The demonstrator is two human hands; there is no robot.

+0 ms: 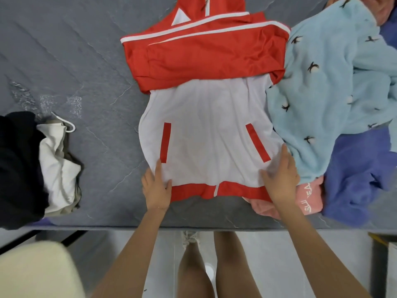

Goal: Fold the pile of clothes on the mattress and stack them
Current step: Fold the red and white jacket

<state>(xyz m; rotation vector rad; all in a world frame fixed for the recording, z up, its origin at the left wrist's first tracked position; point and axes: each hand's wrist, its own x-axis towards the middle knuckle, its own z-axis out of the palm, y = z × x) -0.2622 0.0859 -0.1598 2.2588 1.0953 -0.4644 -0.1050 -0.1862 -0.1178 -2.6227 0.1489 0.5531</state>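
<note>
- While the left hand [155, 190] lies flat on the jacket's 7 o'clock hem corner, thumb and forefinger straight on the cloth, the right hand [281, 179] spreads over the 5 o'clock corner; neither pinches.
- Jacket [206, 136] lies front-up mid-mattress [86, 72], hem nearest, red sleeves crossed over its chest toward 12 o'clock.
- Thin, light and slick, I judge: it will slide and sag, so grip both hem corners and carry them toward 12 o'clock.
- Unfolded pile [335, 87] touches it at 3 o'clock; stack [58, 164] sits apart at 9 o'clock.
</note>
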